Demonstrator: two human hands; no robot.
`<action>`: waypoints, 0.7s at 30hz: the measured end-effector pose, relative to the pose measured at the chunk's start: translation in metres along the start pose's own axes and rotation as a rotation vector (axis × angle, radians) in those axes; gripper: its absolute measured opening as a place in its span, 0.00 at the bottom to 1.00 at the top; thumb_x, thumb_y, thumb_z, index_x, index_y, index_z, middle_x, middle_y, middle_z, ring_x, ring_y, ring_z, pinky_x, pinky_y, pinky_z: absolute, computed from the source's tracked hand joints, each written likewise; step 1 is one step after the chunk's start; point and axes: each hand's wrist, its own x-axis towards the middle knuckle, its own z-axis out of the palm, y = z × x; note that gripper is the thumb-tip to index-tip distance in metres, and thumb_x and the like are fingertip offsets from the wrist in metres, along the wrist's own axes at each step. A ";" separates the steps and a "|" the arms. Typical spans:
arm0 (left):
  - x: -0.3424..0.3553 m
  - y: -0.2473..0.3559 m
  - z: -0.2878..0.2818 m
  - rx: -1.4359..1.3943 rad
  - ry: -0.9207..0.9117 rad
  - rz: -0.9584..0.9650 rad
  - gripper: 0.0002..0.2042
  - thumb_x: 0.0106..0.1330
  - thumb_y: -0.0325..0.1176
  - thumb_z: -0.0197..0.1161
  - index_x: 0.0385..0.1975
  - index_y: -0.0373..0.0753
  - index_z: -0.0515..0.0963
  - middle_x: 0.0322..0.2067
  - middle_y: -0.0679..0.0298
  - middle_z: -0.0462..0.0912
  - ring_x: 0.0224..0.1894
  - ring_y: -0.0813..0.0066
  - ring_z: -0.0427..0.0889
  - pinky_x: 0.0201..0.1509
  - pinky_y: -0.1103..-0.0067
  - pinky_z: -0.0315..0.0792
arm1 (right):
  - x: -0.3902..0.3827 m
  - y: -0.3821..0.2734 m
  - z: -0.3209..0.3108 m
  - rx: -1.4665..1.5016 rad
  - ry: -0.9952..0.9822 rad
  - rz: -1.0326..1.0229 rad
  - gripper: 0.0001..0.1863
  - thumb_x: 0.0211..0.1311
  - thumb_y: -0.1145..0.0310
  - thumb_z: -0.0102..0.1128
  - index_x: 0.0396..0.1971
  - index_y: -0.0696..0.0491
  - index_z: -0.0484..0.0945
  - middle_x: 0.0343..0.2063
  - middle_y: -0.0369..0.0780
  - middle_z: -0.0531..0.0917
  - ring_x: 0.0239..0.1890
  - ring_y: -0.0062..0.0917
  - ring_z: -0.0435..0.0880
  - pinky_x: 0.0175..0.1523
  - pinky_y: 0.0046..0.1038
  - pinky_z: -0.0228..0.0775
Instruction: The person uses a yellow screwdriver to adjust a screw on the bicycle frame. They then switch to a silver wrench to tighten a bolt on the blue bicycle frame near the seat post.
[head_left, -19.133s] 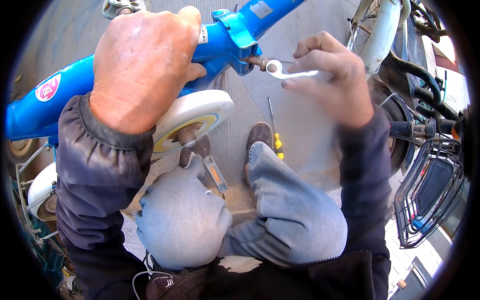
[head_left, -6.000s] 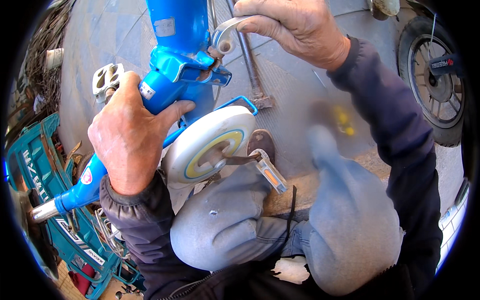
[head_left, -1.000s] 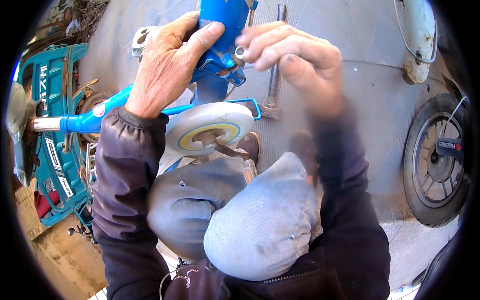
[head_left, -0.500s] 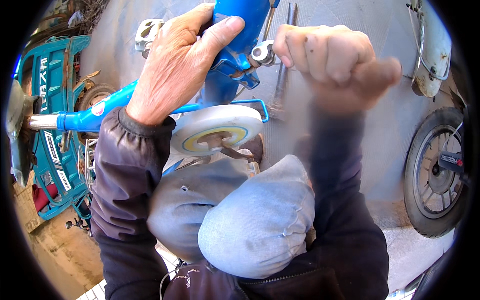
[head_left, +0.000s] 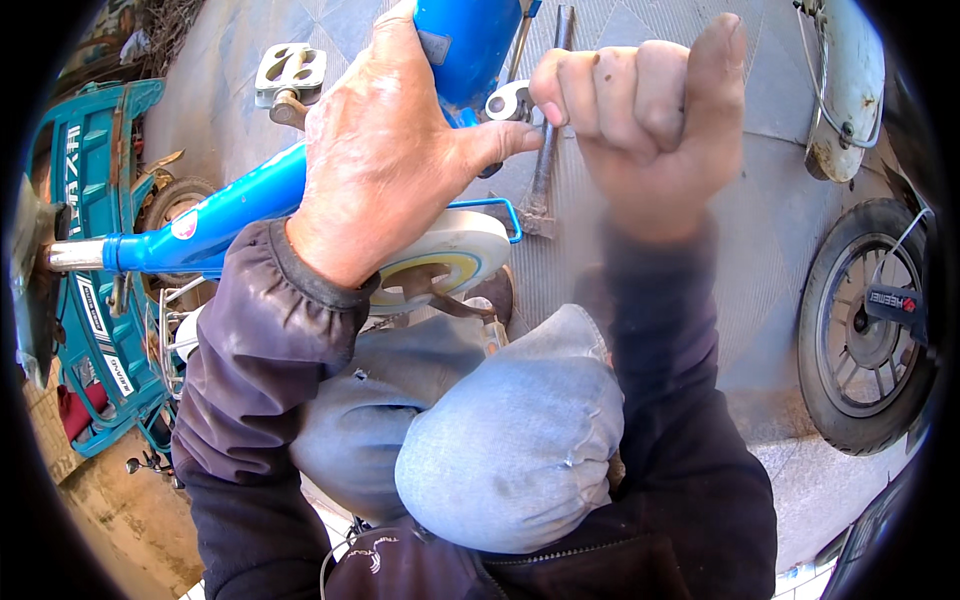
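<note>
My left hand (head_left: 385, 150) wraps the blue bicycle frame (head_left: 465, 45), its fingertips out of sight. Its thumb stretches right, just below a silver clamp lever (head_left: 508, 100) at the frame's joint. Whether the thumb touches the lever cannot be told. To the right of the lever, my right hand (head_left: 645, 120) makes a fist with curled fingers and a raised thumb; nothing shows in it. The fist's left edge is close to the lever. Below the left hand sits a white chain guard disc (head_left: 470, 240) with a crank. A pedal (head_left: 290, 75) shows at the upper left.
A hammer (head_left: 545, 165) lies on the tiled floor behind the lever. At right stand a black-tyred wheel (head_left: 865, 330) and a pale, rust-marked mudguard (head_left: 848, 90). A teal cargo vehicle (head_left: 100, 250) stands at left. My knees in grey cloth (head_left: 510, 450) are close below the bicycle.
My left hand has shifted slightly right and down the frame, its thumb moving from the tube toward the lever. My right fist has shifted left, its thumb now raised. The view has shifted slightly.
</note>
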 end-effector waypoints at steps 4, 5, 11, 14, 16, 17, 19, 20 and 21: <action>0.003 0.004 0.001 0.103 0.044 -0.001 0.37 0.48 0.56 0.80 0.46 0.32 0.72 0.32 0.55 0.81 0.34 0.63 0.83 0.40 0.70 0.77 | 0.005 0.005 0.015 0.098 0.221 -0.012 0.32 0.79 0.56 0.45 0.08 0.45 0.60 0.06 0.33 0.59 0.11 0.24 0.59 0.23 0.33 0.60; 0.003 0.005 0.001 0.070 0.046 -0.014 0.38 0.49 0.57 0.80 0.46 0.32 0.72 0.31 0.55 0.81 0.34 0.63 0.83 0.40 0.69 0.77 | 0.007 0.003 0.021 0.049 0.290 0.032 0.32 0.80 0.55 0.45 0.08 0.45 0.59 0.06 0.32 0.58 0.11 0.23 0.58 0.23 0.32 0.59; 0.009 0.004 -0.001 -0.093 -0.051 -0.154 0.38 0.51 0.60 0.77 0.47 0.30 0.72 0.33 0.50 0.83 0.36 0.60 0.85 0.42 0.67 0.77 | 0.031 -0.011 0.054 -0.184 0.855 0.426 0.31 0.77 0.49 0.51 0.10 0.44 0.59 0.08 0.30 0.56 0.10 0.19 0.57 0.21 0.27 0.55; 0.014 -0.001 -0.004 -0.044 -0.031 -0.022 0.38 0.52 0.60 0.76 0.47 0.30 0.71 0.32 0.49 0.83 0.34 0.61 0.85 0.39 0.69 0.78 | 0.032 -0.013 0.052 -0.143 0.777 0.438 0.31 0.77 0.50 0.50 0.10 0.44 0.60 0.09 0.30 0.58 0.12 0.18 0.59 0.22 0.26 0.55; 0.015 -0.006 -0.010 -0.108 -0.155 -0.062 0.35 0.56 0.56 0.76 0.49 0.31 0.71 0.35 0.52 0.83 0.37 0.66 0.84 0.43 0.70 0.78 | 0.024 -0.013 0.043 -0.093 0.620 0.362 0.31 0.78 0.51 0.48 0.10 0.45 0.60 0.09 0.30 0.59 0.13 0.18 0.60 0.23 0.26 0.55; 0.015 -0.008 -0.012 -0.160 -0.159 -0.019 0.34 0.57 0.54 0.76 0.50 0.31 0.71 0.37 0.53 0.83 0.40 0.67 0.83 0.45 0.70 0.78 | 0.021 -0.015 0.035 -0.320 0.288 0.271 0.27 0.75 0.49 0.52 0.17 0.51 0.72 0.14 0.33 0.73 0.20 0.19 0.70 0.35 0.25 0.66; 0.013 -0.014 -0.016 -0.215 -0.189 0.027 0.33 0.59 0.51 0.75 0.54 0.33 0.71 0.42 0.55 0.82 0.44 0.69 0.82 0.50 0.71 0.77 | 0.008 -0.014 0.021 -0.459 0.091 0.151 0.26 0.77 0.48 0.46 0.22 0.52 0.71 0.19 0.35 0.73 0.25 0.23 0.71 0.44 0.31 0.67; 0.012 -0.018 -0.017 -0.363 -0.211 0.030 0.33 0.59 0.50 0.76 0.56 0.33 0.71 0.44 0.55 0.81 0.47 0.69 0.82 0.52 0.72 0.77 | 0.002 -0.012 0.015 -0.526 0.002 0.090 0.26 0.78 0.47 0.43 0.24 0.52 0.70 0.21 0.36 0.73 0.27 0.25 0.72 0.48 0.34 0.68; 0.010 -0.022 -0.018 -0.483 -0.253 0.015 0.34 0.59 0.49 0.76 0.58 0.34 0.70 0.47 0.56 0.81 0.49 0.70 0.81 0.55 0.72 0.76 | 0.000 -0.010 0.008 -0.539 -0.111 0.097 0.27 0.77 0.44 0.44 0.30 0.54 0.72 0.27 0.39 0.76 0.33 0.25 0.75 0.54 0.33 0.67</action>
